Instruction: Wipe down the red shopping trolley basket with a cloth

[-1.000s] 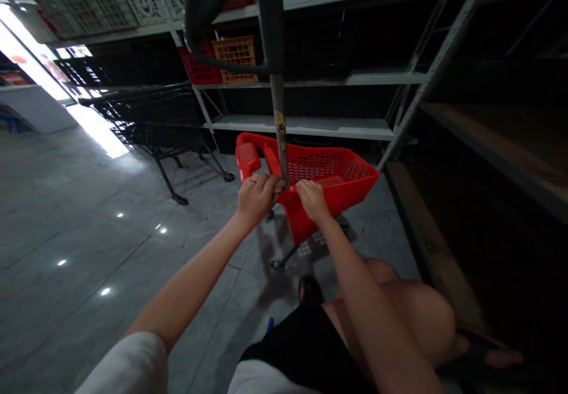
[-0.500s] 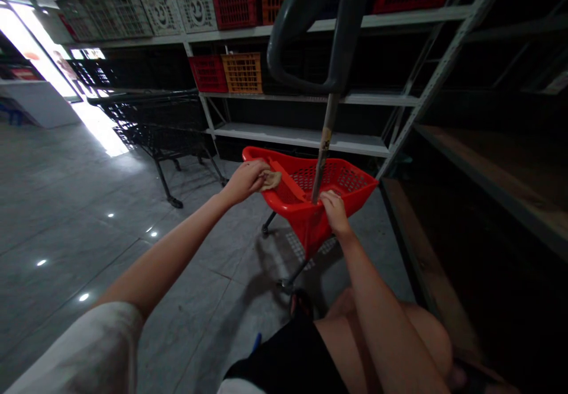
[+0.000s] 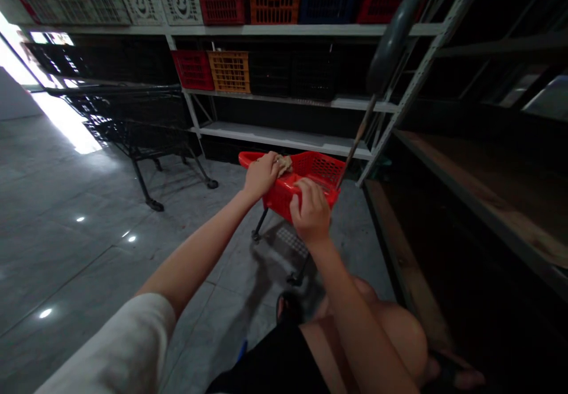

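A red plastic basket [image 3: 279,200] on a wheeled frame stands on the floor in front of me. At its near left rim, my left hand [image 3: 261,176] is closed on a beige cloth [image 3: 284,164], which lies over the basket's edge. My right hand [image 3: 310,207] grips the near rim, its fingers curled over the top and the thumb on the outer side. From the basket's right side a metal pole rises, tilted right, to a dark grey handle [image 3: 393,42].
White metal shelving [image 3: 284,135] with coloured crates, among them an orange crate [image 3: 229,71], runs behind the basket. A black shopping cart [image 3: 146,122] stands at the left. Wooden-edged shelves [image 3: 479,187] line the right.
The basket has turned, and its pole and handle have swung to the right. My left hand has moved the cloth inward along the rim. My right hand has shifted left on the rim.
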Action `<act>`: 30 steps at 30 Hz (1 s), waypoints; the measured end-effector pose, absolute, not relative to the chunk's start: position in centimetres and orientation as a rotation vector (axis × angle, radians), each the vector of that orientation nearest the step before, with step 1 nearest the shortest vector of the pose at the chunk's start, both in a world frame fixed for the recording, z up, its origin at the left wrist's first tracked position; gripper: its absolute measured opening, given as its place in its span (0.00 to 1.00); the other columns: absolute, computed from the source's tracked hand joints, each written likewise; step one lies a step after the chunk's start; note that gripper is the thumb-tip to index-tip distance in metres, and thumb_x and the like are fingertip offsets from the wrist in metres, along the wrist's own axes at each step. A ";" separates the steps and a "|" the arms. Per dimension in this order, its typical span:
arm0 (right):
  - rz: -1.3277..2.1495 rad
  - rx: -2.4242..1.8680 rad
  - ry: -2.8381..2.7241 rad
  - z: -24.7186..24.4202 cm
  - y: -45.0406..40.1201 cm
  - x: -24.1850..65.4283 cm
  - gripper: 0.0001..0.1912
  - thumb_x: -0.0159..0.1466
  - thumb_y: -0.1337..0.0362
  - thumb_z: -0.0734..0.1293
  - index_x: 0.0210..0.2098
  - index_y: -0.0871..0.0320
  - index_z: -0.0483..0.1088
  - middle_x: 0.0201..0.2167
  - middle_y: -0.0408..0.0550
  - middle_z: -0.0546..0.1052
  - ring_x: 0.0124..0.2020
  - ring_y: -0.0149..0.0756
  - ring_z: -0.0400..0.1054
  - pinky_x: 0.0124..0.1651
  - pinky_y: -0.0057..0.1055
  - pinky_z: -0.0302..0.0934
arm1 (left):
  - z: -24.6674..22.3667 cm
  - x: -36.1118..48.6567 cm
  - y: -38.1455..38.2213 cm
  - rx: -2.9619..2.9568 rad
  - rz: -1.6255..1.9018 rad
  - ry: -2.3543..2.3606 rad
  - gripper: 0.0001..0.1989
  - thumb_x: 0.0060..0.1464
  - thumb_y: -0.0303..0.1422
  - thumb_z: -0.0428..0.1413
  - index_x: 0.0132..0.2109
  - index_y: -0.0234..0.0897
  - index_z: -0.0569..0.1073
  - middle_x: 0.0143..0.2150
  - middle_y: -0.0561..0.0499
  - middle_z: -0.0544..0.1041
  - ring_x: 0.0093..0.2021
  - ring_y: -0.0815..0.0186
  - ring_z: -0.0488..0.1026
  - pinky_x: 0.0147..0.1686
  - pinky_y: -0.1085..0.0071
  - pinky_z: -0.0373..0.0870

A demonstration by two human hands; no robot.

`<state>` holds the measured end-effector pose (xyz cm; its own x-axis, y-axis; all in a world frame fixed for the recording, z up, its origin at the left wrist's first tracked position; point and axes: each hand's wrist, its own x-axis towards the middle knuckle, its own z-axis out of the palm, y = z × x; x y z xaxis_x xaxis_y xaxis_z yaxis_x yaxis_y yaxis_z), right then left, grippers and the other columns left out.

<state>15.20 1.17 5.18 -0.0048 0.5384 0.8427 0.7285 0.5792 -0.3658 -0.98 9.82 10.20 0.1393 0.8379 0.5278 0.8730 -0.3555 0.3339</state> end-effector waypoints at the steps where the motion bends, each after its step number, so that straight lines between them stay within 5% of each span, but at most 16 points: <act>1: -0.198 -1.142 -1.658 5.9 1.4 14.6 0.18 0.70 0.65 0.57 0.55 0.58 0.70 0.56 0.59 0.77 0.60 0.46 0.69 0.65 0.45 0.63 | 10.3 0.2 8.7 -2.293 -0.940 -1.743 0.15 0.71 0.35 0.45 0.54 0.36 0.72 0.50 0.42 0.81 0.50 0.54 0.78 0.52 0.61 0.70; 7: -0.281 -1.661 -1.471 7.1 2.7 19.0 0.24 0.72 0.60 0.56 0.61 0.64 0.68 0.62 0.66 0.74 0.52 0.53 0.76 0.50 0.44 0.67 | 10.9 7.2 4.0 -2.397 -0.658 -1.641 0.19 0.72 0.42 0.46 0.51 0.32 0.74 0.50 0.41 0.79 0.53 0.54 0.76 0.49 0.62 0.71; 10: -0.318 -1.804 -1.508 7.0 2.1 23.6 0.26 0.73 0.59 0.53 0.63 0.64 0.69 0.47 0.64 0.82 0.42 0.52 0.78 0.44 0.41 0.64 | 11.7 9.9 3.5 -2.544 -0.666 -1.539 0.24 0.72 0.48 0.45 0.51 0.33 0.75 0.51 0.42 0.79 0.52 0.56 0.77 0.46 0.65 0.72; 12: -0.311 -1.847 -1.587 7.1 1.8 26.1 0.26 0.73 0.60 0.50 0.55 0.62 0.75 0.39 0.61 0.84 0.39 0.51 0.77 0.45 0.41 0.62 | 12.2 11.0 3.5 -2.594 -0.662 -1.484 0.28 0.71 0.52 0.44 0.51 0.33 0.76 0.51 0.42 0.79 0.52 0.56 0.78 0.46 0.65 0.72; 16: -0.276 -1.783 -1.619 6.9 1.6 28.9 0.28 0.72 0.64 0.48 0.45 0.61 0.79 0.44 0.58 0.84 0.44 0.48 0.77 0.48 0.39 0.61 | 12.9 10.1 2.3 -2.597 -0.586 -1.461 0.29 0.69 0.55 0.47 0.50 0.33 0.77 0.52 0.40 0.79 0.52 0.53 0.78 0.47 0.63 0.73; 25: -0.318 -1.719 -1.603 6.7 -0.2 27.0 0.26 0.73 0.63 0.50 0.45 0.61 0.79 0.41 0.58 0.83 0.41 0.46 0.75 0.51 0.42 0.61 | 12.1 4.0 -1.8 -2.377 -0.545 -1.968 0.21 0.67 0.54 0.51 0.50 0.41 0.73 0.38 0.45 0.82 0.39 0.54 0.81 0.39 0.63 0.74; 30: -0.258 -1.619 -1.697 6.8 -0.6 27.8 0.25 0.74 0.60 0.51 0.56 0.61 0.76 0.47 0.57 0.83 0.45 0.46 0.76 0.53 0.42 0.64 | 11.7 9.2 0.9 -2.306 -0.651 -1.963 0.18 0.70 0.45 0.50 0.54 0.36 0.71 0.43 0.38 0.83 0.40 0.50 0.82 0.41 0.59 0.76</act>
